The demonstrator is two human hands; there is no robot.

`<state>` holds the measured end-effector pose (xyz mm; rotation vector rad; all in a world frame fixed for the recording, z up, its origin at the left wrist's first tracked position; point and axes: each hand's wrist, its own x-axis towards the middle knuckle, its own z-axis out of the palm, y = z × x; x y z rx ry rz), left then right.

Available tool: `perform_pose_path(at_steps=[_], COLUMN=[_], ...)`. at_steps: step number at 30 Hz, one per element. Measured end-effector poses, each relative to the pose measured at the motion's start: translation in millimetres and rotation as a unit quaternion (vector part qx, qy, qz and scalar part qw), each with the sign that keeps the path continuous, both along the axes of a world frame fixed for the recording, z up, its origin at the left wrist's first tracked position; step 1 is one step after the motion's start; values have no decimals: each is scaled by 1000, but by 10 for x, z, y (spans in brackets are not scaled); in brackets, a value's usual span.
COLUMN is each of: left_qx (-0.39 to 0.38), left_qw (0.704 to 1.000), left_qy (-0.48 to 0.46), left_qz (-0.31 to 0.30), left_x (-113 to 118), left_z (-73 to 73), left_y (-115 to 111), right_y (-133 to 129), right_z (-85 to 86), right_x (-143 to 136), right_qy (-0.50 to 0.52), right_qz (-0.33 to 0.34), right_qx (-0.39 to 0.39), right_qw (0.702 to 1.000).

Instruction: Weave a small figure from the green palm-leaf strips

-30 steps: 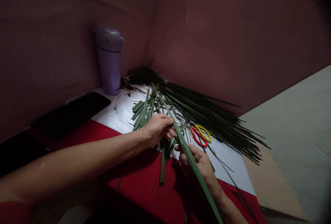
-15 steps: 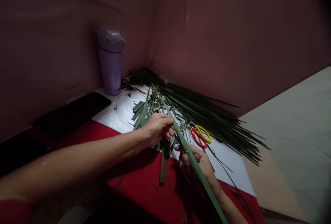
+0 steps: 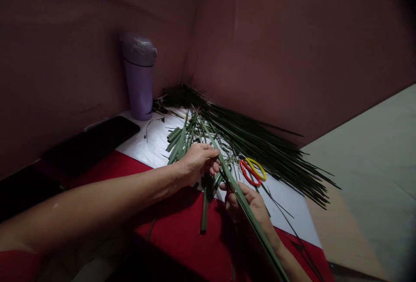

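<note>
Green leaf strip (image 3: 244, 201) runs diagonally through both hands: far end out toward the leaf litter, near end off the bottom of view, lower right. Left hand (image 3: 199, 163) is on its left edge, gripping it near the fingertips, thumb on top, other fingers curled in. Hand mostly closed, pinch grip, strip held off the table. Right hand (image 3: 256, 206) sits nearer the body, just beside and partly behind the strip; strip crosses over it, touching. Fingers bent, thumb pointing left, small red bit (image 3: 229, 192) showing at the fingers. Cannot tell what that is, nor whether the hand grasps the strip; leaf covers the grip.

Scissor handles (image 3: 252, 169), one red loop, one yellow, lie just beyond the right hand on white sheet (image 3: 292, 212); blades hidden. Short cut leaves (image 3: 177, 143) past the left hand. Long dark leaf bundle (image 3: 260, 141) along the wall. Purple tumbler (image 3: 139, 89) upright, back left. Red cover (image 3: 182, 247) under the sheet.
</note>
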<state>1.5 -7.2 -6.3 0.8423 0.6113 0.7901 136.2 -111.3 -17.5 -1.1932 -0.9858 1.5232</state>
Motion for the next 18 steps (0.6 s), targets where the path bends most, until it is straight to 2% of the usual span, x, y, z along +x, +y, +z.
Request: perform_pose_path(at_steps=[7, 14, 18], left_qx=[3, 6, 7], left_qw=[1000, 999, 1000], left_qy=[0, -1, 4], left_qz=[-2, 32, 20], left_x=[5, -6, -5], left_z=[-10, 5, 3], left_y=[4, 18, 11], right_y=[-6, 6, 4], right_z=[15, 17, 13], right_x=[-15, -20, -18], right_qy=[11, 7, -4], right_qz=[-13, -24, -29], right_qx=[-7, -22, -23], right_qw=[1000, 999, 999])
